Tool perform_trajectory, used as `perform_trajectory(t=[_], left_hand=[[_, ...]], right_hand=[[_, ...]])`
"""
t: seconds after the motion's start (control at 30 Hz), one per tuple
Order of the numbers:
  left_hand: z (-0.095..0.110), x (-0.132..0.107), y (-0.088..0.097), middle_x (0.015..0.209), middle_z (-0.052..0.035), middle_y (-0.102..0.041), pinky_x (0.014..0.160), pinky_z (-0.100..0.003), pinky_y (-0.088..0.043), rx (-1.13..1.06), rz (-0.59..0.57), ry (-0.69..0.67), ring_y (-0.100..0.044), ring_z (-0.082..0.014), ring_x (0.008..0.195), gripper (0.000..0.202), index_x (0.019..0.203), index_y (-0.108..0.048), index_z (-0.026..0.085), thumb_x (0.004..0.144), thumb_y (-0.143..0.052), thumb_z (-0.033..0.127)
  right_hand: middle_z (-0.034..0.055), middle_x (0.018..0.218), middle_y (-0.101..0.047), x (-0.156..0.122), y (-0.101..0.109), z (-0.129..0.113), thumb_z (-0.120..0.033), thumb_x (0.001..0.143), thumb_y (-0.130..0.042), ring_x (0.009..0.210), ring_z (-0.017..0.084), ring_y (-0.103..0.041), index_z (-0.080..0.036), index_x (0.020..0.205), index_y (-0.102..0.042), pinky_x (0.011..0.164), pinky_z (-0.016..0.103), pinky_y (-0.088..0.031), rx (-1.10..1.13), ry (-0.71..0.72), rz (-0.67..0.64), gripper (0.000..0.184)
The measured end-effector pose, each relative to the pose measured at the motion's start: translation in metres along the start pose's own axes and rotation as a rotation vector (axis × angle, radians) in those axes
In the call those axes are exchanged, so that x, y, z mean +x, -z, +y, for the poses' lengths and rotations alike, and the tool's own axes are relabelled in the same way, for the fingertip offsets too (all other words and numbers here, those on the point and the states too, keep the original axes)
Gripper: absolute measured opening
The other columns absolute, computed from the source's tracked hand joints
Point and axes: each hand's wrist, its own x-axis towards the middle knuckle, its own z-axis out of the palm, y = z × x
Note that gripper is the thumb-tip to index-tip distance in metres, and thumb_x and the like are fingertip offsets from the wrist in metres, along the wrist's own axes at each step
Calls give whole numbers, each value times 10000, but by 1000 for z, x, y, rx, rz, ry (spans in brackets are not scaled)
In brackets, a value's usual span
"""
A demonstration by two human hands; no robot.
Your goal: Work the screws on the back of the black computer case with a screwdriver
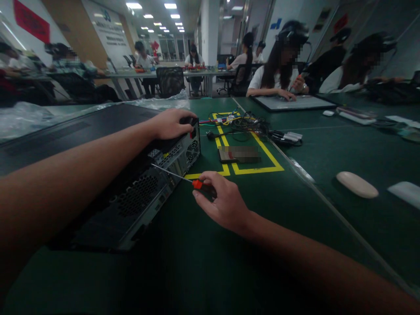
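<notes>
Holding 1 screwdriver point(197, 184) in right hand point(228, 201), fingers wrapped round handle, tip at PC case point(139, 192) rear. Left hand point(172, 124) on case's far end, fingers bent, can't tell if gripping.

The right hand point(226, 200) holds a screwdriver point(197, 184) at the computer case point(139, 192).

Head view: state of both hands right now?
Left hand: on the computer case; gripping or just resting, can't tell.
Right hand: closed, holding the screwdriver.
</notes>
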Motion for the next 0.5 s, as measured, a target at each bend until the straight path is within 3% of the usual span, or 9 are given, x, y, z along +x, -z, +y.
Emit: perform_trajectory(t=[0.2,0.5], left_hand=[[3,-2,2,1581,-110,-742,1263,-507,-496,27,-14,21,-673,-386,1448,753,1663,-677,239,984,-539,535],[1,-3,3,1535,-105,-760,1239,-493,-507,0,-4,37,-680,-390,1409,753,1642,-700,271,955,-572,551]], right_hand=[[62,1115,-835,1,2,0,-224,1064,-717,930,216,-797,-250,1194,-703,844,336,-630,-13,5,10,133],[77,1127,-821,2,2,-1,-290,1095,-679,933,215,-778,-229,1209,-706,837,360,-625,12,-15,-7,132]])
